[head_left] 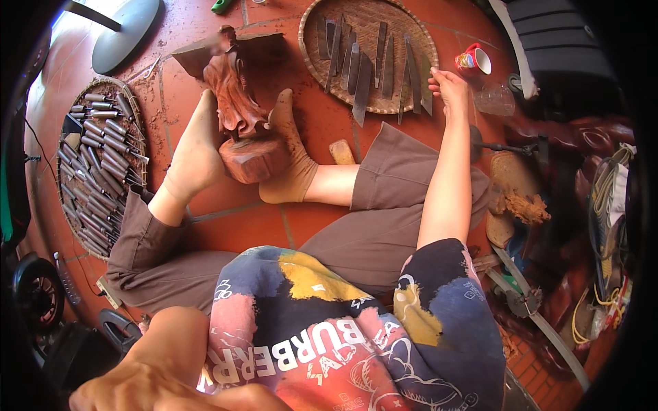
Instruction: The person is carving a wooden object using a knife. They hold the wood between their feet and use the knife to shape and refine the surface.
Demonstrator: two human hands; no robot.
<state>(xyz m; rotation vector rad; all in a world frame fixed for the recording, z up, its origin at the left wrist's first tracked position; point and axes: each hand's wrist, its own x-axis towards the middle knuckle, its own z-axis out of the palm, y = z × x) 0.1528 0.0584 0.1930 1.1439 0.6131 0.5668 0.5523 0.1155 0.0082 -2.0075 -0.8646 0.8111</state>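
Right hand (pixel 449 85) stretched out to the round woven tray (pixel 312 31) of flat steel chisel blades (pixel 363 85), fingers loosely spread and resting at the tray's near right rim beside the outermost blade, nothing clearly gripped. Left hand (pixel 164 383) low at the lower edge of view, curled, whether closed on anything impossible to tell. Reddish wooden figure (pixel 233 89) upright on its block base, clamped between two socked feet (pixel 288 157) on the tiled floor; probably heavy, hard and stiff, thin carved parts likely brittle, so best gripped by the solid base; blades likely thin, rigid and sharp-edged, best lifted by the blunt shank.
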